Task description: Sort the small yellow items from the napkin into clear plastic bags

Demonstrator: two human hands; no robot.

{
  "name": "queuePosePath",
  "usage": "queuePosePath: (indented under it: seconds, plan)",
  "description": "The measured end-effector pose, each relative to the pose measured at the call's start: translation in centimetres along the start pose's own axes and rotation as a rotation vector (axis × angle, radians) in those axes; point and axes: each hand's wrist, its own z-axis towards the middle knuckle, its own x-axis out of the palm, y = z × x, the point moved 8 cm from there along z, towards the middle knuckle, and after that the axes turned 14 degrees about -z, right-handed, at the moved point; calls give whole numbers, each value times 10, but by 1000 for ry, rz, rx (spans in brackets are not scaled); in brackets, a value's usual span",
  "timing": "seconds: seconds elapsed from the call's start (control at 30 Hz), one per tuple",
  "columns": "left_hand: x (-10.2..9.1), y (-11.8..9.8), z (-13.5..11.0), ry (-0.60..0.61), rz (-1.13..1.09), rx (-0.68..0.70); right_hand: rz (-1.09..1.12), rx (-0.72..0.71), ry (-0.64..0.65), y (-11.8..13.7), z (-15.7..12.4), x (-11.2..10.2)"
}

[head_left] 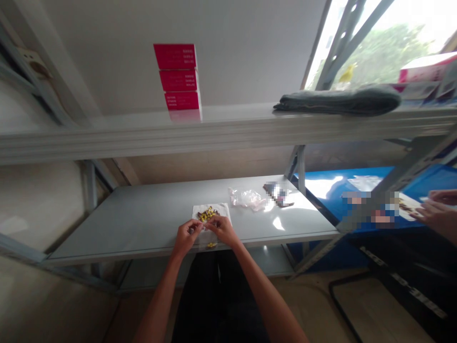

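My left hand and my right hand meet at the front edge of the grey shelf, thumbs and fingertips pinched close together. Whatever they hold between them is too small to make out. Just beyond the fingertips, a pile of small yellow and dark brown pieces lies on a white cloth or paper. Below my hands, at the shelf's front edge, a few more yellow pieces show, seemingly in a clear bag or tray.
A crumpled clear plastic bag and a blurred-out packet lie right of the cloth. Pink boxes and a folded grey cloth rest on the upper shelf. Another person's hands are at a blue table.
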Motion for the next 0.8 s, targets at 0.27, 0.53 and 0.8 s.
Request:
queuePosePath:
  seconds: [0.27,0.53,0.8]
  plan:
    - [-5,-1,-1,-93,-17,11,27,13,-3,-5,1,4]
    - [-5,8,0,-58,-37,-32,27,33,-22,-5,-3,-1]
    - [-7,10,1,-75,19,-29,40,22,31,0,-1,9]
